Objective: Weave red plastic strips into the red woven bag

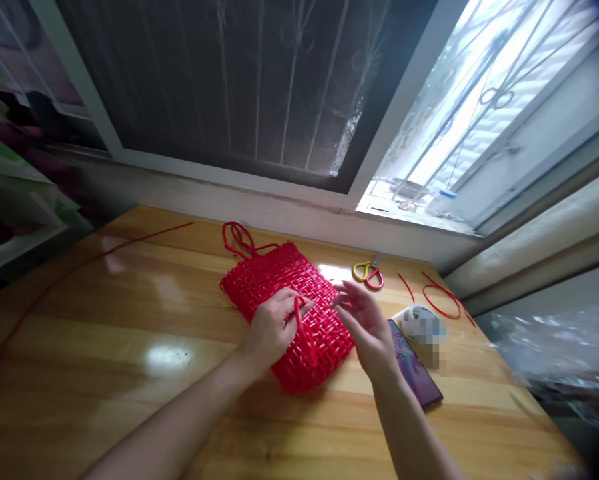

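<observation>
A red woven bag (pixel 319 273) lies on the wooden table, with looped red cord handles (pixel 239 237) at its far left end. My left hand (pixel 277 327) is over the bag's middle, its thumb and fingers pinching a red cord (pixel 307 337) that bends down onto the weave. Beside it, over the bag's right edge, my right hand (pixel 364 323) has its fingers apart, with nothing visible between them. Part of the bag is hidden beneath my hands.
Scissors (pixel 368 273) with yellow and red handles lie beyond my right hand. A phone (pixel 414 367) and a white roll (pixel 419 323) are at the right. Loose red strands (pixel 444 300) lie there, and a long one (pixel 79 267) at the left. The window wall borders the table's (pixel 179 413) far edge.
</observation>
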{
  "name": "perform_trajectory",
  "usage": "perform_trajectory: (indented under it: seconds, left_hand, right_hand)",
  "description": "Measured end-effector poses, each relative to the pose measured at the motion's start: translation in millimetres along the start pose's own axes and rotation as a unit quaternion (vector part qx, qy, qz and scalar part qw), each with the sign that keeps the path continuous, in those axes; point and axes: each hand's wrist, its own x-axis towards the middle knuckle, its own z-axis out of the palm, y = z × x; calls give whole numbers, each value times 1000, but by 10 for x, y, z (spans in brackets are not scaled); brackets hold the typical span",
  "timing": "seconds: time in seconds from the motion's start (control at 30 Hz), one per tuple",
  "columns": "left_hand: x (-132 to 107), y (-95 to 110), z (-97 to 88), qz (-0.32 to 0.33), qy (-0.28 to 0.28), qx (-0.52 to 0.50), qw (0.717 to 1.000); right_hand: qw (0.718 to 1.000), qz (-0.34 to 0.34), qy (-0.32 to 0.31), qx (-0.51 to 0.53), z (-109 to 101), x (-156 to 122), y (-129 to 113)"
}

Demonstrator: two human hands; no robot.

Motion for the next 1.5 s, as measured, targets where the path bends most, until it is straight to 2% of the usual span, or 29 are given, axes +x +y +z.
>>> perform_trajectory:
  seconds: [0.13, 0.23, 0.3, 0.37, 0.43, 0.5, 0.6, 0.73, 0.83, 1.13, 1.33, 1.5]
  left_hand:
    - [118, 88, -9, 43, -72, -34, 996]
    - [136, 99, -20, 72, -101, -20, 992]
    - [111, 86, -24, 73, -89, -19, 993]
    - [56, 64, -25, 38, -42, -27, 998]
    - [-27, 36, -19, -4, -5, -31, 999]
    - [-136, 6, -7, -15, -14, -13, 1000]
    - [-330, -33, 25, 4, -47, 7, 999]
    - [-558, -69, 67, 8, -42, -29, 999]
    - [-645, -96, 84, 18, -39, -37, 998]
    - [-681, -141, 121, 45, -47, -26, 998]
    - [-693, -160, 128, 53, -56, -9, 997]
    - [-695, -165, 136, 62, -59, -6, 996]
  right_hand:
    - [992, 73, -101, -25, 50, 42, 185]
    - [989, 62, -112, -79, 59, 26, 248]
    - [985, 43, -91, -141, 47, 19, 287]
    - [984, 30, -33, -172, 27, 22, 335]
    - [990, 18, 26, -137, 9, 26, 378]
    - [996, 7, 46, -80, -4, 19, 396]
    - [998, 9, 12, -68, -1, -49, 370]
    - [989, -5, -64, -135, 30, -217, 322]
    - [984, -23, -80, -157, 50, -302, 320]
    - [969, -106, -93, -203, 52, -253, 366]
    - [958, -131, -127, -223, 6, -216, 352]
    - [957, -148, -115, -223, -50, -202, 342]
